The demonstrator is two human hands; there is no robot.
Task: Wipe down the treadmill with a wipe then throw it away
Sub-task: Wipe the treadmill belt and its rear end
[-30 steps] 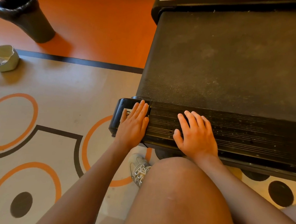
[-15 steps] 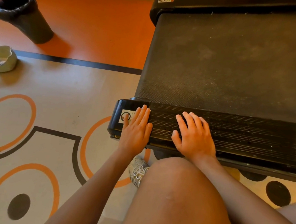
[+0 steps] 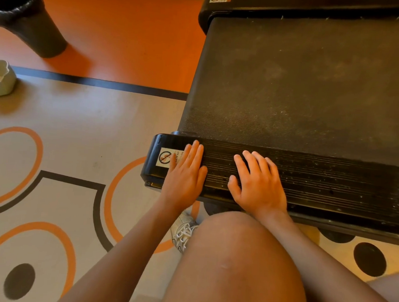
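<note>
Head view: left hand has slid right along the rail, off the end cap. The sticker it covered a second ago now shows almost whole. Right hand is about where it was.

Both hands lie flat on the rail, fingers straight and slightly spread, gripping nothing. No wipe visible. Can't tell if one sits under a palm, but nothing pokes out. My read: wiping hasn't started and a wipe still has to be fetched, maybe from the white tub at far left (contents unclear).

Edges: the end cap closes the rail just left of the left hand. The rail's near edge drops to the floor under the wrists. The belt starts just past the fingertips.

Room: the rail runs free to the right and is speckled with grit. The floor to the left is open out to the tub and bin, both well apart from the hands. The knee sits close under the right wrist.
</note>
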